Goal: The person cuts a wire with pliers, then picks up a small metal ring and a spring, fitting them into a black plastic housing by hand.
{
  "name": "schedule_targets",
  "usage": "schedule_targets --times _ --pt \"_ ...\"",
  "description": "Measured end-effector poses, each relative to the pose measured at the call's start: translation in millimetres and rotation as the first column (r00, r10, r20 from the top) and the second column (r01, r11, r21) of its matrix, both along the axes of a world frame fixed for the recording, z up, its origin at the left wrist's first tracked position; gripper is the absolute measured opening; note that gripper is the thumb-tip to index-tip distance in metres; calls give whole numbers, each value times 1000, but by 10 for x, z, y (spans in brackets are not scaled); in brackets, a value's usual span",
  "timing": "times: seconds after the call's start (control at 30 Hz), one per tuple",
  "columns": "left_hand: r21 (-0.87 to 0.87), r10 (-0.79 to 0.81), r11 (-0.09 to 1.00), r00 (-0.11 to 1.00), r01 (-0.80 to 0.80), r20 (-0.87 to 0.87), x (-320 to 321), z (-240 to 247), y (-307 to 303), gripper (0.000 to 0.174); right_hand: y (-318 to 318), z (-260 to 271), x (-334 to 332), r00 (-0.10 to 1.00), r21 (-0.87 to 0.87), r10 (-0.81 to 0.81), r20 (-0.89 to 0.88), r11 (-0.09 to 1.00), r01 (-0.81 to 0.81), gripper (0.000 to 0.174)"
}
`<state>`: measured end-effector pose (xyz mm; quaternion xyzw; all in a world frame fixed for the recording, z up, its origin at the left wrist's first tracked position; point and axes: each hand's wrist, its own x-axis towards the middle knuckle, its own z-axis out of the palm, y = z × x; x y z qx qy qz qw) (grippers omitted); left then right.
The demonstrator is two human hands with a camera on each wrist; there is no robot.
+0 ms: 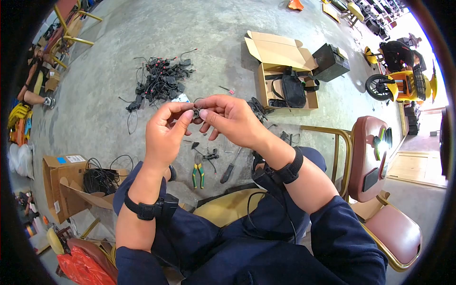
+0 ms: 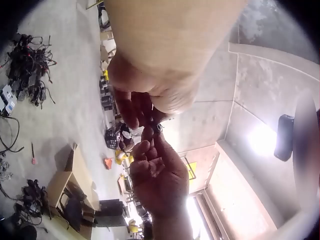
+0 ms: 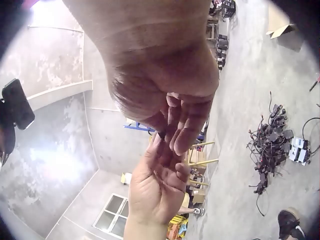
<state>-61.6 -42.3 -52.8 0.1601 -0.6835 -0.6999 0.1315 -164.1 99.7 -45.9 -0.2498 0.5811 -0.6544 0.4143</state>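
A small dark ring-like part [image 1: 196, 113] is pinched between both hands, raised above the floor in the head view. My left hand [image 1: 165, 133] grips its left side with thumb and index finger. From the right, my right hand [image 1: 233, 121] pinches it the same way, the two thumbs nearly meeting. In the left wrist view the left hand [image 2: 150, 95] and right hand [image 2: 162, 187] meet fingertip to fingertip, mostly hiding the part. The right wrist view shows the right hand [image 3: 170, 90] over the left hand [image 3: 157, 190], with a dark bit between the fingertips.
On the floor lie a pile of black cabled parts [image 1: 164, 80], green-handled pliers [image 1: 198, 175] and a screwdriver [image 1: 230, 172]. An open cardboard box [image 1: 311, 100] holds a black bag. Another box [image 1: 56, 190] with cables stands left; a brown chair [image 1: 368, 161] stands right.
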Motion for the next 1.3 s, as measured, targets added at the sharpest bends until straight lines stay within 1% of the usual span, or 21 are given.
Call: schedule_targets --times 0.07,0.1,0.17,0.2,0.23,0.27,0.3,0.4,0.47,0.5,0.57,0.6,0.67,0.8,0.87,0.9,1.0,1.07,1.2,1.27,1.3 --pt "-116 12 993 1000 -12 0 14 -6 11 15 7 -11 -16 1000 -4 9 15 1000 -9 26" --pt "-116 11 993 1000 -11 0 17 -3 18 15 10 -10 -21 1000 -4 8 15 1000 -8 26" --pt "-287 27 957 996 -50 -82 17 11 32 14 14 -6 -34 988 -25 8 154 1000 -4 25" --pt "-287 28 957 996 -50 -82 12 35 33 14 17 -10 -40 988 -25 8 154 1000 -5 25" --pt "-446 1 893 992 -57 -124 6 70 31 15 22 -19 -45 984 -30 4 178 1000 2 25" --pt "-591 -32 803 987 -70 -160 2 89 33 16 23 -29 -48 979 -35 -1 203 999 8 25" --pt "-591 -32 804 987 -70 -160 3 90 41 16 23 -37 -49 979 -35 0 203 999 8 25" --pt "-639 -7 763 988 -96 -157 11 87 50 18 18 -44 -47 981 -45 7 194 999 2 24" --pt "-692 -20 713 984 -110 -178 9 73 35 17 13 -34 -46 980 -34 13 196 999 -6 23" --pt "-692 -20 713 984 -111 -178 8 59 29 17 11 -32 -45 980 -34 13 196 999 -7 23" --pt "-759 -37 634 975 -148 -221 7 36 20 15 7 -28 -43 978 -39 19 206 999 -11 24" --pt "-759 -36 634 975 -149 -221 5 36 19 15 4 -29 -41 978 -39 20 206 999 -12 24" --pt "-781 -33 594 965 -192 -262 -2 38 29 15 -1 -32 -33 972 -48 -1 233 999 12 24" --pt "-764 -23 614 963 -197 -267 -18 53 37 15 -30 -75 2 969 -67 -36 243 996 53 22" --pt "-795 -35 564 956 -223 -293 -28 33 24 15 -46 -107 13 966 -89 -57 250 993 82 19" --pt "-795 -36 564 956 -223 -293 -31 37 28 15 -49 -114 17 966 -89 -58 250 993 83 19" --pt "-769 -18 599 955 -226 -295 -40 48 47 13 -46 -130 19 963 -96 -65 260 991 93 18" --pt "-722 -5 663 963 -198 -269 -43 50 54 11 -36 -138 9 965 -99 -43 260 993 71 20" --pt "-713 14 676 971 -186 -240 -35 58 71 10 -33 -118 9 966 -75 -47 255 995 68 20" --pt "-661 52 728 976 -184 -214 -30 27 71 10 -33 -117 12 976 -74 -46 214 995 63 20" --pt "-661 52 728 976 -184 -213 -30 6 63 10 -33 -118 11 976 -74 -46 214 995 63 20"
